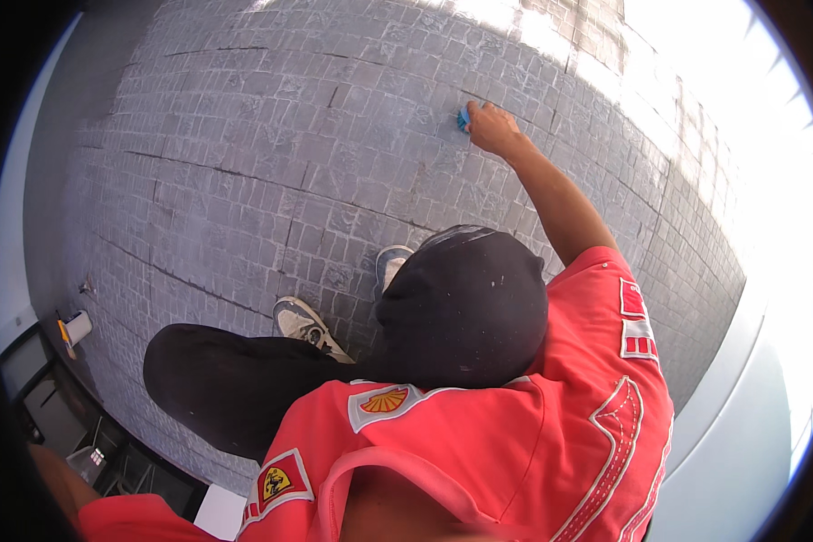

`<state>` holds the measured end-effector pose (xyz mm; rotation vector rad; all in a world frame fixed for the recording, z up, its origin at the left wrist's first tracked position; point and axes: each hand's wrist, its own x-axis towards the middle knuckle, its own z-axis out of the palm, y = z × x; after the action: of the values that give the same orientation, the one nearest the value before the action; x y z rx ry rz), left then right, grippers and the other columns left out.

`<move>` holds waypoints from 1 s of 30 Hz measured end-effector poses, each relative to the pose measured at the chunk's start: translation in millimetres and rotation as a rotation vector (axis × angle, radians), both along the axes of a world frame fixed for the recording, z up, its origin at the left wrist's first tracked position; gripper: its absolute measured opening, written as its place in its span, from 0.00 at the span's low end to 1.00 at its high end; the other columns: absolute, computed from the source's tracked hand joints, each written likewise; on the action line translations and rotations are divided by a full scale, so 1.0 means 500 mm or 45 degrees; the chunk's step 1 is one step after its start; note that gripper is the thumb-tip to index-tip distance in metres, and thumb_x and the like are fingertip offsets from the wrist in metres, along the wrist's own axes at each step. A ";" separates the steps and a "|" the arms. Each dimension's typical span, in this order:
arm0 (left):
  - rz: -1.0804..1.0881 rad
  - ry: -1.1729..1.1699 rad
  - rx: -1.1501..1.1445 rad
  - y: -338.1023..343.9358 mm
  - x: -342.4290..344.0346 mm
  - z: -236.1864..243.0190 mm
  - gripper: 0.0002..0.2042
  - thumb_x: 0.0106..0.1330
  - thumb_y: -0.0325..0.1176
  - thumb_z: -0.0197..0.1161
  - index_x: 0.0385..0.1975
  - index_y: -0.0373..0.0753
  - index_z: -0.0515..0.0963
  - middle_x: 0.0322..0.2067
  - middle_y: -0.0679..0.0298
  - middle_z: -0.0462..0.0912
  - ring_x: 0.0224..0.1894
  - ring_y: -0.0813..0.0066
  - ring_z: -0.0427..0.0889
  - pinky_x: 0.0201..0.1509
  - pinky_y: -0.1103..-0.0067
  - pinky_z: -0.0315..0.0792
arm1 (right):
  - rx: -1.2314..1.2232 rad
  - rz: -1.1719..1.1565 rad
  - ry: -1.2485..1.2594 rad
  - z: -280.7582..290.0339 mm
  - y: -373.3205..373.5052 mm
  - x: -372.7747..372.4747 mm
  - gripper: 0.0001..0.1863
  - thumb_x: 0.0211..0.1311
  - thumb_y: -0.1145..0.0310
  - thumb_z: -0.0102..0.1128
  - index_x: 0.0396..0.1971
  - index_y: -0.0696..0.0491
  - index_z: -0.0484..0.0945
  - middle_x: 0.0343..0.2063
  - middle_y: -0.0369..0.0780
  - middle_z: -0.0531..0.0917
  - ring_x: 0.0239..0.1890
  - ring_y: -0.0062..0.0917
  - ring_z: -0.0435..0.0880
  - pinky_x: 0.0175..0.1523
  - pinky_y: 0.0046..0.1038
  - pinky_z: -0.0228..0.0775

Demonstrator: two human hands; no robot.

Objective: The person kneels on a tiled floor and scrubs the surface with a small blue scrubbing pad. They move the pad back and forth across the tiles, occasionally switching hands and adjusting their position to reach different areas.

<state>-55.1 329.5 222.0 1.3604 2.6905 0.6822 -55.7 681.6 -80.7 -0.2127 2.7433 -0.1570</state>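
Observation:
Out in front, at the end of my stretched arm, my right hand is closed on a small blue scrubber, held down at the grey patterned paving. The scrubber is partly covered by my fingers, so its exact shape is unclear. My left forearm runs into the lower left edge, and my left hand is out of sight. I am crouched, with dark-trousered knees and two worn light sneakers on the paving.
A white-and-yellow container stands by the left edge, near dark-framed glass or shelving. A smooth pale curved surface runs along the right. Bright sunlight falls across the upper right of the paving.

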 end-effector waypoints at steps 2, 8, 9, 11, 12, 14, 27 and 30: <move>0.096 0.098 0.119 -0.038 -0.008 0.038 0.23 0.75 0.47 0.53 0.63 0.39 0.72 0.57 0.51 0.78 0.59 0.63 0.78 0.67 0.70 0.68 | 0.079 -0.034 -0.097 0.020 0.048 0.030 0.16 0.63 0.65 0.60 0.44 0.61 0.77 0.39 0.57 0.84 0.45 0.47 0.85 0.51 0.42 0.77; 0.630 0.211 0.367 -0.254 -0.070 0.076 0.25 0.74 0.48 0.54 0.64 0.39 0.71 0.57 0.50 0.78 0.60 0.63 0.77 0.67 0.71 0.68 | -0.169 -0.064 0.041 -0.010 -0.109 -0.046 0.14 0.63 0.65 0.59 0.42 0.62 0.78 0.38 0.55 0.85 0.46 0.48 0.85 0.52 0.43 0.76; 0.788 0.099 0.423 -0.306 -0.086 0.047 0.25 0.74 0.48 0.54 0.64 0.39 0.70 0.57 0.50 0.78 0.60 0.63 0.77 0.67 0.71 0.68 | -0.130 -0.088 0.061 -0.017 -0.124 -0.056 0.15 0.63 0.65 0.59 0.42 0.61 0.77 0.39 0.56 0.85 0.47 0.48 0.84 0.52 0.44 0.76; 0.876 -0.124 0.184 -0.426 -0.107 -0.046 0.25 0.74 0.48 0.54 0.65 0.39 0.70 0.58 0.50 0.78 0.61 0.62 0.77 0.67 0.71 0.68 | -0.223 -0.008 0.147 -0.025 -0.118 -0.054 0.15 0.64 0.65 0.59 0.43 0.61 0.77 0.39 0.57 0.84 0.47 0.48 0.84 0.52 0.45 0.75; 0.903 -0.424 0.101 -0.492 -0.101 -0.105 0.27 0.70 0.42 0.63 0.65 0.38 0.69 0.59 0.52 0.77 0.62 0.64 0.75 0.66 0.71 0.68 | -0.094 -0.046 0.067 -0.023 -0.091 -0.040 0.15 0.65 0.64 0.59 0.43 0.61 0.77 0.40 0.57 0.84 0.47 0.49 0.84 0.52 0.46 0.75; 0.948 -0.676 -0.097 -0.636 -0.052 -0.214 0.29 0.69 0.42 0.65 0.64 0.32 0.68 0.58 0.51 0.76 0.61 0.64 0.76 0.65 0.71 0.69 | 0.044 -0.125 0.017 0.001 0.014 0.022 0.17 0.65 0.64 0.59 0.46 0.61 0.75 0.41 0.58 0.83 0.47 0.50 0.84 0.52 0.46 0.75; 0.733 -0.935 -0.419 -0.594 0.089 -0.419 0.25 0.68 0.38 0.63 0.61 0.31 0.72 0.56 0.49 0.80 0.58 0.57 0.80 0.61 0.70 0.72 | -0.134 -0.120 0.194 -0.067 -0.237 -0.061 0.19 0.63 0.73 0.52 0.53 0.62 0.70 0.44 0.57 0.80 0.47 0.50 0.83 0.49 0.44 0.79; 0.772 -1.011 -0.353 -0.570 0.120 -0.400 0.25 0.69 0.38 0.62 0.62 0.31 0.71 0.57 0.48 0.78 0.58 0.58 0.79 0.62 0.69 0.72 | -0.187 -0.340 0.026 -0.037 -0.023 0.028 0.33 0.64 0.62 0.62 0.67 0.49 0.61 0.55 0.58 0.72 0.52 0.52 0.80 0.54 0.46 0.75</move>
<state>4.8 44.5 22.0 0.1116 2.3431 0.6498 -41.9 670.2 -99.4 0.1150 2.7714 -0.4310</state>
